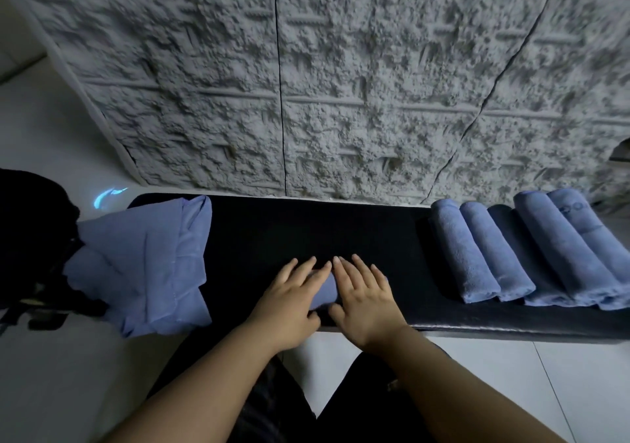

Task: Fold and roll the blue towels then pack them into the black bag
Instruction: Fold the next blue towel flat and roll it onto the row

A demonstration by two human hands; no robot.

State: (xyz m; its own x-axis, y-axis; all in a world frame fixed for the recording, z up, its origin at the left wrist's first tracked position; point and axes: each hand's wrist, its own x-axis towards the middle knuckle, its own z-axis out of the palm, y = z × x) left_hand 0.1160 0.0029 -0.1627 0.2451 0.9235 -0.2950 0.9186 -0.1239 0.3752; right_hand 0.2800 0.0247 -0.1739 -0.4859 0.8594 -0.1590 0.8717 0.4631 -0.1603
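A rolled blue towel (325, 291) lies near the front edge of the black bench (306, 231), mostly hidden under my hands. My left hand (293, 303) and my right hand (364, 303) press flat on it side by side, fingers straight and pointing away from me. A pile of unfolded blue towels (146, 265) lies at the bench's left end. Several rolled blue towels (531, 255) lie side by side at the right end. The black bag (30, 238) sits at the far left, beside the pile.
A rough grey textured wall (341, 85) rises right behind the bench. White tiled floor (511, 374) lies in front of the bench and to its left. My dark-clothed legs (358, 408) are below the front edge.
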